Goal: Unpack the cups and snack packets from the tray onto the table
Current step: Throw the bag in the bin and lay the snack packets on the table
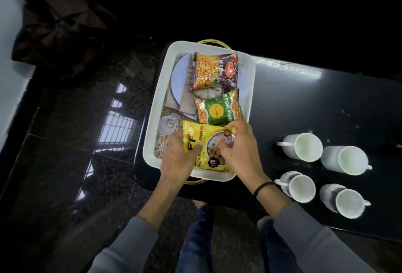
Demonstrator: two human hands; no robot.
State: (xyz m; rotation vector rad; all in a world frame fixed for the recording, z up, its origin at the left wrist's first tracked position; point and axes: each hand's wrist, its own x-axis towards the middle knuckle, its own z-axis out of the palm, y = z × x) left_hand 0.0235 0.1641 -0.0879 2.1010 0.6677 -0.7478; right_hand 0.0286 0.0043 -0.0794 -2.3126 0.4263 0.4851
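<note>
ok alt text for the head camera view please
Both hands, left hand and right hand, grip a yellow snack packet in a white tray holding two more packets; four white cups stand on the black table to its right.

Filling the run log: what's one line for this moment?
stage: snack packets | both hands grip yellow packet in tray | two packets remain | four cups on table

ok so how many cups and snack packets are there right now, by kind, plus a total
cups on the table: 4
snack packets in the tray: 3, purple-and-orange, green, yellow (both hands on the yellow one)
total: 7
</note>
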